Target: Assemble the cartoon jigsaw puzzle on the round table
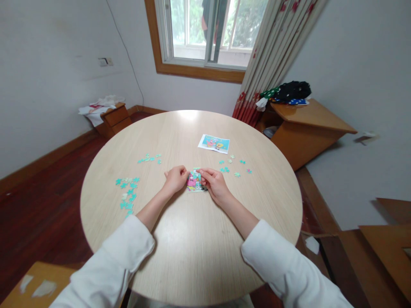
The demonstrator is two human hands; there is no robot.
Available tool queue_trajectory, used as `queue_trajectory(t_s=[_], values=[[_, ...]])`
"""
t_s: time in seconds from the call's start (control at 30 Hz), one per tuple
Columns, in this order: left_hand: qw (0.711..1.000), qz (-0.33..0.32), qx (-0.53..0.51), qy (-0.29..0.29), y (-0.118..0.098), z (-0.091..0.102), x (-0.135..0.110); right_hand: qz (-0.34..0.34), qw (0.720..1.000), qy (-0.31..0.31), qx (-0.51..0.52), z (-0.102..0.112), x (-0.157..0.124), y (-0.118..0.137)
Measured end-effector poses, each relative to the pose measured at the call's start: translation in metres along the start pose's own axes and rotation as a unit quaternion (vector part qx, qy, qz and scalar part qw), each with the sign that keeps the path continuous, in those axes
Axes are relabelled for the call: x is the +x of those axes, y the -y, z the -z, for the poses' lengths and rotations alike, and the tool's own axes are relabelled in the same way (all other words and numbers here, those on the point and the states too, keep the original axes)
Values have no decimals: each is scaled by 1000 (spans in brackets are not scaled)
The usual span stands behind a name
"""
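Observation:
A partly joined jigsaw puzzle [193, 183] with a pink figure and turquoise background lies flat on the round table [192, 239]. My left hand [177, 179] is at its left edge, fingers curled together; whether they pinch a piece is hidden. At the upper right of the puzzle, my right hand [215, 184] has thumb and forefinger brought together over it, and anything between them is too small to make out. Both hands partly cover the puzzle. Beyond it rests a printed reference picture [214, 144] showing a pink and a yellow cartoon figure.
Loose turquoise puzzle pieces [130, 192] form a column on the left, with a smaller group [149, 158] above. More scattered pieces [237, 174] lie to the right. Behind the table stand a small cabinet [116, 117], a wooden desk [308, 124] with cloths, and a curtain [272, 55].

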State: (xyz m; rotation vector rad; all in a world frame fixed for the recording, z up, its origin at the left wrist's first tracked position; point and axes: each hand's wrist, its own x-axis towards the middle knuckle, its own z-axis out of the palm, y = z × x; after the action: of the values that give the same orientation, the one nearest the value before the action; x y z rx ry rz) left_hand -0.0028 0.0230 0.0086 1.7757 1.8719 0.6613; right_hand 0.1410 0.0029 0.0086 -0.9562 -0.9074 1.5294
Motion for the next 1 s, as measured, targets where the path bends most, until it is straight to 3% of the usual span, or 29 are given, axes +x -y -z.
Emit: queue_trajectory(t_s=[1.0], values=[[999,-1,36,4,3,-2,2,-1,1000,2,3,1,1,-1]])
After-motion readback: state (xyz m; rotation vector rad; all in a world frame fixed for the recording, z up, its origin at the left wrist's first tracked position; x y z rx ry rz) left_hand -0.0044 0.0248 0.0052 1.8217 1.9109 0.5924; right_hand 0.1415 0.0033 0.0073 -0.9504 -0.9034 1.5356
